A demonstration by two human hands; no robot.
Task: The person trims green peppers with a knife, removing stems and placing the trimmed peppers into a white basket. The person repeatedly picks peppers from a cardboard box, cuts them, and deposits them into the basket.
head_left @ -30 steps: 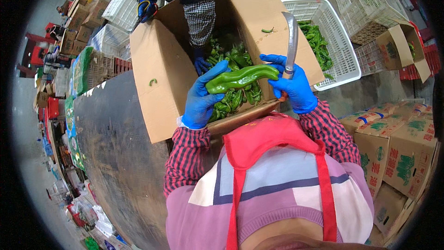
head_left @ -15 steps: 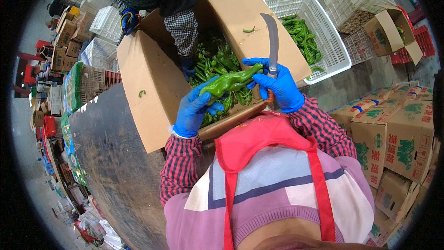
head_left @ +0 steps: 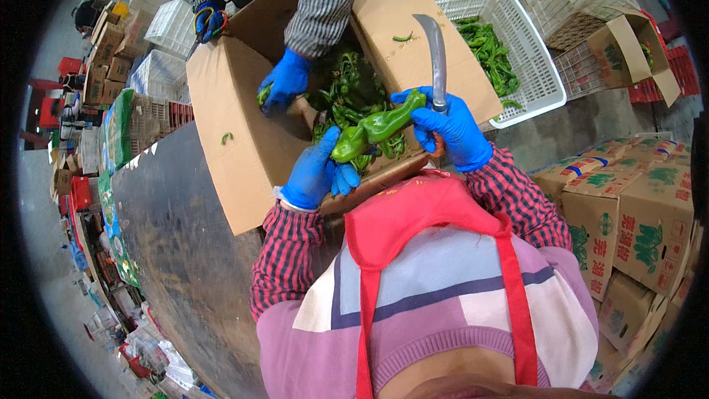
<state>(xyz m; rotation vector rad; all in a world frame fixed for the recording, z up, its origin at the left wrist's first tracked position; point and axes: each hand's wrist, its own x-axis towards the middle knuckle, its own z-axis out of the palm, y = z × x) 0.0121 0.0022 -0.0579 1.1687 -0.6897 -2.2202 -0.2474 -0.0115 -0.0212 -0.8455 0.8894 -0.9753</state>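
Observation:
A long green pepper [head_left: 380, 125] is held slantwise over an open cardboard box [head_left: 235, 107]. My left hand [head_left: 314, 174], in a blue glove, grips its lower left end. My right hand [head_left: 452, 129], also blue-gloved, pinches its upper right end while holding a knife [head_left: 434, 52] with its curved blade pointing up. The knife's handle is mostly covered by my right hand. More green peppers [head_left: 354, 92] lie inside the box, partly hidden by my hands.
Across the box, a co-worker's blue-gloved hand [head_left: 286, 77] holds a green pepper; their other hand [head_left: 210, 24] is by the box's far left corner. A white basket [head_left: 543, 74] of peppers stands right. Stacked cartons [head_left: 650, 207] fill the near right; a dark tabletop [head_left: 192, 251] lies left.
The co-worker's hand has risen from the box's peppers and moved left with a pepper in it. My held pepper has shifted slightly right, and my left hand's fingers have slid lower on it.

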